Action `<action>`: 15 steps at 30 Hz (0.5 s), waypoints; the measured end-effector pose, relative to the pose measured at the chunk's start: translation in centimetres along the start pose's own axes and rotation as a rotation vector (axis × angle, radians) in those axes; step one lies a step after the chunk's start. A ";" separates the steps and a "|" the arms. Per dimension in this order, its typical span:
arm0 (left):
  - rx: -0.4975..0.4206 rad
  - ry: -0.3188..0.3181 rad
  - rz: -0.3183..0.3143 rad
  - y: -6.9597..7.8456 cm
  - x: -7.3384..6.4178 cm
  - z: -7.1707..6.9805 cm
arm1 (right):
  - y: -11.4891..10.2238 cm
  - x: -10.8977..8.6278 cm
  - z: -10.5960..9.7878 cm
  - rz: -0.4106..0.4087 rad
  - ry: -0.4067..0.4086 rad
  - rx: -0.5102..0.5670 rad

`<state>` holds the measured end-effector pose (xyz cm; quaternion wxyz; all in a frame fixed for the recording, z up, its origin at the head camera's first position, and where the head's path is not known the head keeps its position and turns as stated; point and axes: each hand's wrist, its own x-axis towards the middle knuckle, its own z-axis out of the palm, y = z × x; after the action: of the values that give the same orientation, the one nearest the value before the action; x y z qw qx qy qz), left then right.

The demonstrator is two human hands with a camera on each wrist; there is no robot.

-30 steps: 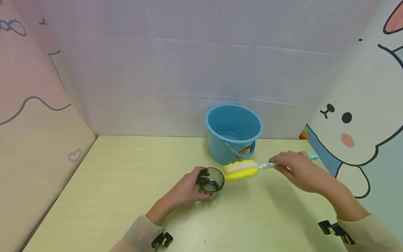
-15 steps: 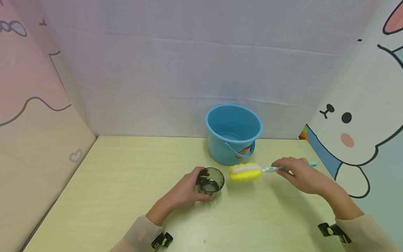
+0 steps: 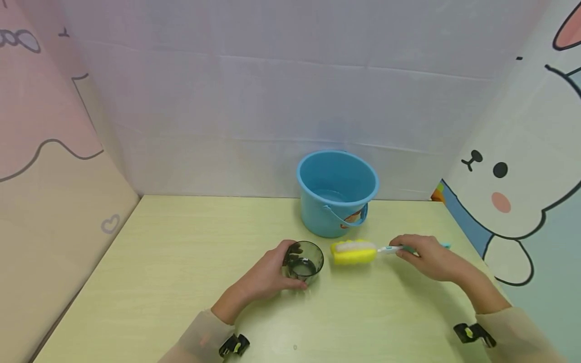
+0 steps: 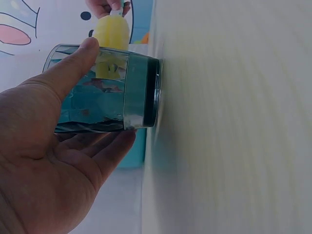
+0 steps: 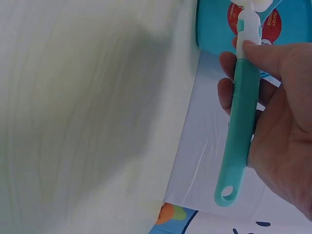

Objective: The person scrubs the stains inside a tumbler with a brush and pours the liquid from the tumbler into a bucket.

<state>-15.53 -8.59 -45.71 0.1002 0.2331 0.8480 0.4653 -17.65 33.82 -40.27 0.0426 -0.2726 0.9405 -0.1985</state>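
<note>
My left hand (image 3: 268,275) grips a dark see-through glass (image 3: 305,263) from its left side, thumb on the near side and fingers round the far side. In the left wrist view the base of the glass (image 4: 141,92) stands at the tabletop, upright. To the right, my right hand (image 3: 428,256) pinches the white and teal handle of a sponge brush (image 3: 354,253). Its yellow and white sponge head points left, a short way from the glass. The right wrist view shows the teal handle (image 5: 243,107) lying along the palm, thumb on its white part.
Behind the brush, a blue bucket (image 3: 327,214) with its handle hanging down stands near the back wall (image 3: 254,101). The pale wooden tabletop (image 3: 181,242) reaches a cartoon-printed panel (image 3: 535,176) on the right and another cartoon panel (image 3: 54,217) on the left.
My right hand has lowered the sponge brush toward the tabletop, its head shifting slightly right, away from the glass. The left hand and the glass have stayed in place.
</note>
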 end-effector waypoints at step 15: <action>0.000 -0.002 -0.002 -0.1 0.1 0.1 | 0.9 0.0 2.1 0.005 -0.070 0.089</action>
<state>-15.63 -8.53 -45.83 0.1017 0.2327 0.8481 0.4650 -17.74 33.75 -42.55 0.0879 -0.2749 0.9293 -0.2303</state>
